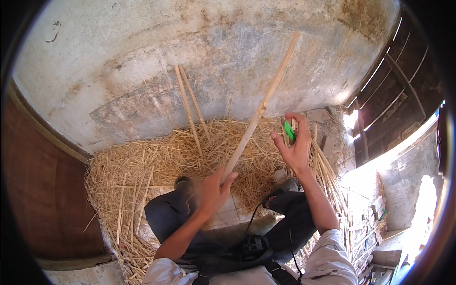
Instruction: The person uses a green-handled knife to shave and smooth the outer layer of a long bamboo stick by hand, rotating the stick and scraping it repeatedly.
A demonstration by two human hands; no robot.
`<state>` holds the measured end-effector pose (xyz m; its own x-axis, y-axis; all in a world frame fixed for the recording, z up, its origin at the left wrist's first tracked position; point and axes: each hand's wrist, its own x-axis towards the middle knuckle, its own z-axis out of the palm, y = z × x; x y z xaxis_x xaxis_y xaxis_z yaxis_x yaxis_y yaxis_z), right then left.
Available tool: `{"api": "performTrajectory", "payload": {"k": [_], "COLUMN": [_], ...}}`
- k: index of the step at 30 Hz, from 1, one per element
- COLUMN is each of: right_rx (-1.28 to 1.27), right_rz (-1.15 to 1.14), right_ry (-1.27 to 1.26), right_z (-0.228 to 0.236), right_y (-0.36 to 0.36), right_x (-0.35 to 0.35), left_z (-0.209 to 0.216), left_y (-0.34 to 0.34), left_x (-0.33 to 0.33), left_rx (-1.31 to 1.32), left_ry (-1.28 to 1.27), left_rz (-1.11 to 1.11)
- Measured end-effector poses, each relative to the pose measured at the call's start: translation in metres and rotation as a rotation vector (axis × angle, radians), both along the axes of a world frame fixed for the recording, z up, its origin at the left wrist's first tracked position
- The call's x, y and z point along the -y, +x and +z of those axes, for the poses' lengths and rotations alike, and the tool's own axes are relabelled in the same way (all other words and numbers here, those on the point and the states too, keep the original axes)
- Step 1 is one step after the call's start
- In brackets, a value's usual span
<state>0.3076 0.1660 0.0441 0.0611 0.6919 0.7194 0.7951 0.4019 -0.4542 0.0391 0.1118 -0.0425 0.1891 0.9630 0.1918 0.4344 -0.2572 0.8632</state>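
A long pale bamboo stick (262, 108) slants up and to the right from my left hand (212, 192), whose fingers are wrapped around its lower end. Right of the stick, my right hand (297, 151) is raised, thumb and fingers curved about a small bright green tool (289, 130). The tool's exact kind cannot be made out, and it is apart from the stick. Two more bamboo sticks, a left one (184, 102) and a right one (195, 100), lean against the wall ahead, their lower ends in the shavings.
Curly straw-coloured shavings (142, 154) cover the floor around my feet. A stained plaster wall (142, 61) rises ahead. Thin bamboo strips (335, 185) lie to my right, and others lie at left. A brown wooden panel (47, 180) stands left; dark slats (394, 90) stand right.
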Motion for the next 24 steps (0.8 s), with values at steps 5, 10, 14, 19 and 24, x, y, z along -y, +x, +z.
{"api": "performTrajectory", "payload": {"k": [5, 10, 14, 19, 24], "right_rx": [-0.272, -0.346, -0.505, -0.639, -0.584], "right_rz": [0.073, 0.162, 0.285, 0.233, 0.290], "right_ry": [-0.272, -0.383, -0.561, -0.798, -0.828], "right_z": [-0.008, -0.028, -0.021, -0.023, -0.003], "right_y": [-0.004, 0.004, 0.006, 0.018, 0.020], "right_x": [-0.009, -0.023, -0.018, -0.018, -0.013], "left_z": [0.006, 0.006, 0.005, 0.001, -0.002], "left_y": [0.004, 0.009, 0.006, 0.002, -0.003], "left_x": [0.003, 0.004, 0.004, 0.002, -0.002], "left_rx": [-0.112, -0.124, -0.154, -0.220, -0.055], "left_ry": [0.019, 0.136, 0.140, 0.095, -0.055], "left_rz": [0.010, -0.006, -0.017, -0.029, -0.051]}}
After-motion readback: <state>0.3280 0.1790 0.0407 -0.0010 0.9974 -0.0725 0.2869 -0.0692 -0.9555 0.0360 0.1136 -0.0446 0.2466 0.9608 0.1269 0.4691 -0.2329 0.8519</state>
